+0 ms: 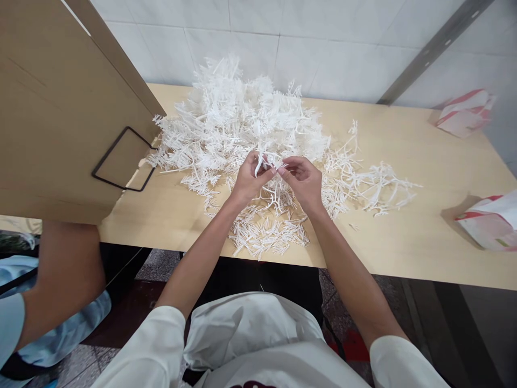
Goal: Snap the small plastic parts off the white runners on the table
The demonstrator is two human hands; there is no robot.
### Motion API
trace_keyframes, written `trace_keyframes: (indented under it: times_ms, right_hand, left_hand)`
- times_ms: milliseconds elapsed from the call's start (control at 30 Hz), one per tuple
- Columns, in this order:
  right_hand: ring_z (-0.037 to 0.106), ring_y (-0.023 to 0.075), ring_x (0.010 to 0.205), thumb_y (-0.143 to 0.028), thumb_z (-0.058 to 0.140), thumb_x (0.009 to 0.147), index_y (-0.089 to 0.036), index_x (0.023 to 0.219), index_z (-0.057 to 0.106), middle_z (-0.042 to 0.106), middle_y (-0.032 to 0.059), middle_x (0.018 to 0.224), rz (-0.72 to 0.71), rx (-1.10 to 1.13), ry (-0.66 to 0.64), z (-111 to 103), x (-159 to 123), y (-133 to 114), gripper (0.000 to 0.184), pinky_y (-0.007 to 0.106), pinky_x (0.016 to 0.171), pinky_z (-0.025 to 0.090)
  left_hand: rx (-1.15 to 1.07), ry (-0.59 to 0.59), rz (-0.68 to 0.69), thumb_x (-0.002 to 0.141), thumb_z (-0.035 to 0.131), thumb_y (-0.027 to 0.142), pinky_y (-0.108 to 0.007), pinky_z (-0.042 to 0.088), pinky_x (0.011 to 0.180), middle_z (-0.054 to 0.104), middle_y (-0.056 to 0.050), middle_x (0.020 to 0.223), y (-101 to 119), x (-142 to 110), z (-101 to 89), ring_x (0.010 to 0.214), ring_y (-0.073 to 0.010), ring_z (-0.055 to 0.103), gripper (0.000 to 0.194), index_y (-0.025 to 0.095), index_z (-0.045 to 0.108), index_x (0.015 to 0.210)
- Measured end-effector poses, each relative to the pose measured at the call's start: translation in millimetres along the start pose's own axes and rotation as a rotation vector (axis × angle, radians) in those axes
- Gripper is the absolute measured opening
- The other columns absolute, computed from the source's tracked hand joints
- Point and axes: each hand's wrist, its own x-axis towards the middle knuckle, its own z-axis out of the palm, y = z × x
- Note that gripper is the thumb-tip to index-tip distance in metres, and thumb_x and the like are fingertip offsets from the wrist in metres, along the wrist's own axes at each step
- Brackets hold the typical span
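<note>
My left hand (255,177) is closed on a white branched plastic piece (259,164), its thumb and fingers pinching near the middle. Close beside it, my right hand (302,180) pinches at the same piece, the two thumbs almost meeting. Behind both hands rises a large heap of white feathery plastic sprigs (242,116). Under and in front of them lie many short white plastic bits (269,235). To the right, bare branched white stems (379,188) are loosely tangled. The exact grip of the fingertips is partly hidden.
A tall brown board (64,118) with a black wire loop (125,159) stands at the left, a co-worker's arm (68,275) below it. Two red-and-white paper packets (490,221) sit on the right of the wooden table (416,248). A tiled wall (323,48) closes off the back.
</note>
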Motion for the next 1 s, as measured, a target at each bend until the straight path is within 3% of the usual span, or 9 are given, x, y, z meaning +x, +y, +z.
trace_keyframes:
  times_ms: [233,467,733,900,1000]
  right_hand:
    - [0.065,0.0128,0.080,-0.048,0.081,0.068,-0.027,0.094,0.067,0.069,-0.0009,0.093,-0.014,0.033,-0.028,1.2,0.0,3.0,0.036,0.030,0.073,0.056]
    - [0.064,0.0102,0.076,-0.027,0.072,0.077,-0.026,0.094,0.064,0.068,-0.0029,0.088,-0.085,-0.090,-0.006,1.6,-3.4,2.9,0.019,0.027,0.072,0.054]
    - [0.052,0.0083,0.065,-0.008,0.057,0.069,-0.022,0.078,0.056,0.058,-0.0050,0.075,-0.189,-0.266,-0.018,5.1,-7.1,3.1,0.016,0.024,0.061,0.046]
    - [0.052,0.0094,0.065,-0.007,0.050,0.071,-0.021,0.071,0.055,0.056,-0.0037,0.072,-0.207,-0.317,0.131,1.8,-6.4,3.9,0.015,0.025,0.062,0.044]
    - [0.060,0.0116,0.074,-0.012,0.052,0.078,-0.021,0.079,0.061,0.064,-0.0017,0.079,-0.124,-0.280,0.108,-0.5,-3.8,2.5,0.013,0.028,0.069,0.048]
  left_hand:
    - [-0.004,0.034,-0.015,0.063,0.085,0.030,-0.027,0.049,0.075,0.056,0.002,0.078,-2.1,1.5,-1.0,0.078,-0.0112,0.059,0.042,0.020,0.053,0.088]
    - [0.072,0.025,0.025,0.068,0.080,0.025,-0.024,0.050,0.070,0.058,0.003,0.076,-1.5,-0.3,-0.4,0.070,-0.0084,0.057,0.035,0.019,0.051,0.086]
    - [0.284,0.039,0.128,0.068,0.072,0.014,-0.019,0.045,0.063,0.056,0.005,0.071,-5.4,-4.4,3.2,0.066,-0.0060,0.055,0.027,0.019,0.052,0.085]
    - [0.249,0.063,0.067,0.070,0.074,0.022,-0.020,0.049,0.065,0.059,0.004,0.072,-5.0,-1.8,1.1,0.067,-0.0070,0.059,0.027,0.019,0.051,0.083]
    - [0.145,0.030,0.007,0.071,0.077,0.030,-0.023,0.051,0.068,0.060,0.003,0.074,-6.1,2.1,-1.2,0.073,-0.0104,0.065,0.032,0.018,0.051,0.084]
